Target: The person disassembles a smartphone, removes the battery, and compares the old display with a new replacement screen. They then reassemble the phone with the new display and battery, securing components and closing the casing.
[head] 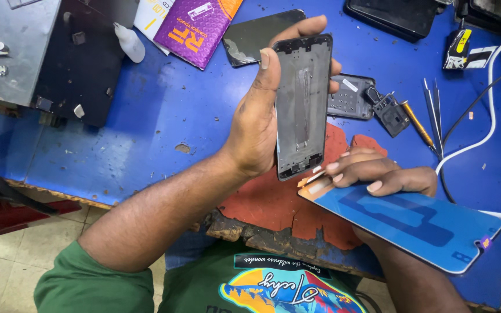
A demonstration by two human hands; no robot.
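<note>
My left hand (259,124) grips a bare grey phone frame (302,104), held upright above the blue workbench with its inner side facing me. My right hand (378,177) holds a phone display panel (413,220) covered in blue protective film. The panel lies nearly flat, slanting toward the lower right. Its near end with an orange flex strip (314,181) sits just below the frame's bottom edge, between my fingertips.
On the blue bench (163,116) lie a dark phone screen (250,37), a grey back part (352,98), a small black part (391,113), tweezers (434,113), a yellow-handled tool (417,124), a white cable (488,110), a purple packet (195,26), a white dropper bottle (130,42) and a black machine (82,64).
</note>
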